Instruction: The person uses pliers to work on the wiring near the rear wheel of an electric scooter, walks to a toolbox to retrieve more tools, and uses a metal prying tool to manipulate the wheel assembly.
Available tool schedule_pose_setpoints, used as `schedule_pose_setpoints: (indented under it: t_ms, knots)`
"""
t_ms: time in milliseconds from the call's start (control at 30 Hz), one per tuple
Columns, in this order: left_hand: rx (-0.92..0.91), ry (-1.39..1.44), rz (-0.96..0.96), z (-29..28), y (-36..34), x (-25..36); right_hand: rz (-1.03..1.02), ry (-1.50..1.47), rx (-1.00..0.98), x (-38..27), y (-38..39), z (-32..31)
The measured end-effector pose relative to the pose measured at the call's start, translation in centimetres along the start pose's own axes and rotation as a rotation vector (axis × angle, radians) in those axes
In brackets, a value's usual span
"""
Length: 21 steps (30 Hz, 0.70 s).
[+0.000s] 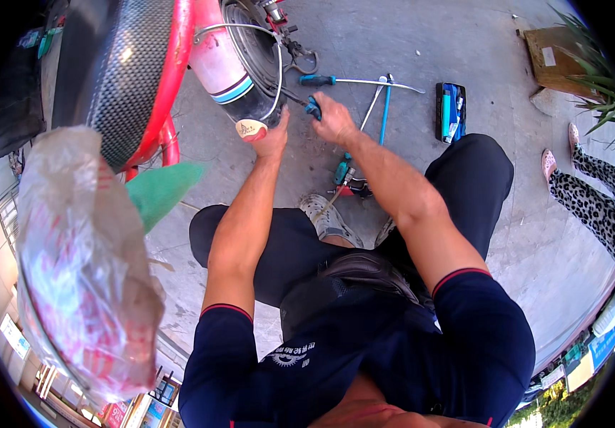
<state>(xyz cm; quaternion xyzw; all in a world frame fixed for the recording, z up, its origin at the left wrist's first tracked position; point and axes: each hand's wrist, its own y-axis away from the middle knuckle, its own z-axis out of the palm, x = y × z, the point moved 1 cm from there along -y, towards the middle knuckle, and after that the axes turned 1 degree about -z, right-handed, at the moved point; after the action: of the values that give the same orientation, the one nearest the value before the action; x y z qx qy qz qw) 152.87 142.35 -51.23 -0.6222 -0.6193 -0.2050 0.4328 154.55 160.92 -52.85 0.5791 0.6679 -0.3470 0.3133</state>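
My right hand (333,120) is closed round the blue-and-black handle of a screwdriver-like tool (312,108). Its dark shaft points left to the rim of a wheel (254,36). My left hand (271,140) grips the lower end of a pink-and-white mudguard (227,75) beside that wheel, thumb up along the edge, other fingers mostly hidden. A round cream-and-red sticker (250,129) shows next to the left hand. A metal stay (279,68) curves round the mudguard. Whether the tool's tip touches the tyre, I cannot tell.
On the concrete lie a long screwdriver (364,83), a blue rod (386,114), a black tool box (451,112) and a teal-handled tool (343,170). The red vehicle frame (168,78) and a plastic-covered part (89,264) stand left. A person's legs (589,192) and a wooden planter (553,60) are right.
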Motion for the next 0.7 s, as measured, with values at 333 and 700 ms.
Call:
schedule_pose_setpoints:
  t_ms: [333,700]
  knots:
    - [0.040,-0.031,-0.096,-0.5,0.8,1.1,0.504,0.292,-0.390,-0.2,1.6,-5.6]
    - [-0.100,0.179,-0.196,0.0,-0.1,3.7,0.274,-0.304,-0.113,-5.9,-6.4,-1.9]
